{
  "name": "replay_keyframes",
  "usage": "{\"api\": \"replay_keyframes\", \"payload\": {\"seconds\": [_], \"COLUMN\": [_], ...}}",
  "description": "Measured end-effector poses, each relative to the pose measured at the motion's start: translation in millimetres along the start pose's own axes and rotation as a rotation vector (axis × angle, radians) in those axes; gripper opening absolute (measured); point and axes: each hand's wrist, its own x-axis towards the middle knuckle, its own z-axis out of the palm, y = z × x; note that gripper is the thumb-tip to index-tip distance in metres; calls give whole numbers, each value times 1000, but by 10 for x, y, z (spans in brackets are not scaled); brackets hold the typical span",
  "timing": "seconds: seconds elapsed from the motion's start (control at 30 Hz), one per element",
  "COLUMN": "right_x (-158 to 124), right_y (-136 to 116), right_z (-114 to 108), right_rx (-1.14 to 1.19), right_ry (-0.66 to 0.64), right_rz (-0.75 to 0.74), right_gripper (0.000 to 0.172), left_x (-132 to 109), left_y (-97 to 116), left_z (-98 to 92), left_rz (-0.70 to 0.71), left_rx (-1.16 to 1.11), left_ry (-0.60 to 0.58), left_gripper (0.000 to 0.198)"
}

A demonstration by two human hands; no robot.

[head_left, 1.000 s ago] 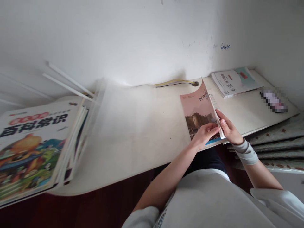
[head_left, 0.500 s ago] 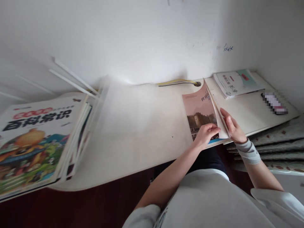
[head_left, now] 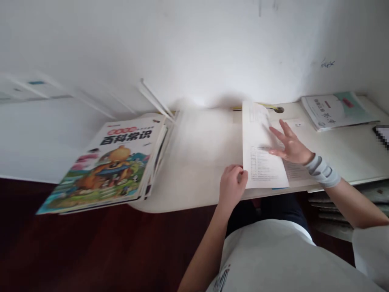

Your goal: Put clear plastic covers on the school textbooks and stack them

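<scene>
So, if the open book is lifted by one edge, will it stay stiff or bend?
Probably it bends: the open book looks thin. It seems light, as the left hand grips only its edge. Pages may spring up; the right hand presses them flat.

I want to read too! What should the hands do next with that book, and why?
Probably the left hand should press the turned leaf flat: it pinches the leaf's lower corner, the leaf looks curved, and the right hand lies spread on the facing page.
</scene>
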Motion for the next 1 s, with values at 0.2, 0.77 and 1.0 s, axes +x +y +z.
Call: {"api": "replay_keyframes", "payload": {"seconds": [0.2, 0.77, 1.0], "right_x": [352, -553, -736], "right_y": [-197, -623, -553], "right_z": [515, 110, 48], "right_rx": [-162, -162, 162], "right_ry": [-234, -29, 55], "right_rz": [48, -157, -125], "right_gripper": [77, 74, 81], "left_x": [-130, 41, 190], "left_y": [-232, 159, 604], "left_z": [-41, 234, 488], "left_rz": [97, -446, -381], "left_rx": [421, -1215, -1488], "left_ry": [-16, -210, -483], "left_gripper": [18, 51, 46]}}
